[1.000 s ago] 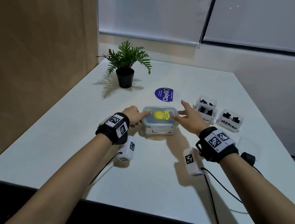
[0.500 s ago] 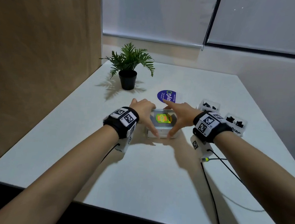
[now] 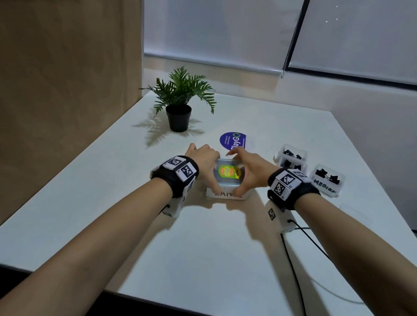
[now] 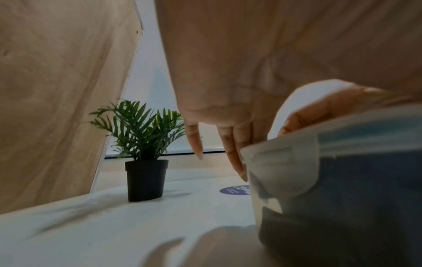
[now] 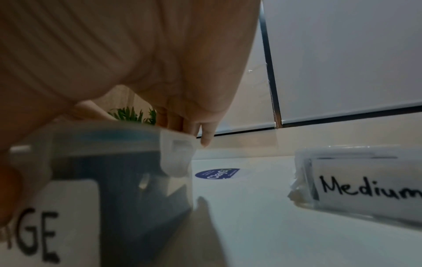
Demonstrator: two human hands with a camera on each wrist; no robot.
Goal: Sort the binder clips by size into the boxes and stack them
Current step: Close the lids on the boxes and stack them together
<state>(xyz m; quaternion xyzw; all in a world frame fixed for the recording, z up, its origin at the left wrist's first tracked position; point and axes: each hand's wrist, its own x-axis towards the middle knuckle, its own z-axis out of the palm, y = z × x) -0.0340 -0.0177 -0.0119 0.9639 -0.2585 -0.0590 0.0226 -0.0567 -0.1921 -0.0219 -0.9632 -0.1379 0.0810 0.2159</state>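
A clear lidded box [image 3: 227,184] marked LARGE, with a green sticker on its lid, stands on the white table [image 3: 207,246]. My left hand [image 3: 203,162] grips its left side, thumb on the front corner and fingers [image 4: 233,155] hanging over the far edge beside a latch. My right hand [image 3: 252,169] mirrors it on the right side. The left wrist view shows the box [image 4: 342,171] close up, and so does the right wrist view, with the box [image 5: 114,162] below my right hand [image 5: 194,130]. The box's contents are hidden.
To the right stand an open box [image 3: 327,182] marked MEDIUM and two more clear boxes [image 3: 290,158], all holding black binder clips; one Medium box [image 5: 365,184] shows near the right wrist. A potted plant [image 3: 179,105] and a blue sticker [image 3: 233,141] lie behind. Cables [image 3: 298,266] trail off right.
Both hands moved from touching the lid's sides to reaching over the box, thumbs at the front edge and fingers over the back. The box stayed in place.
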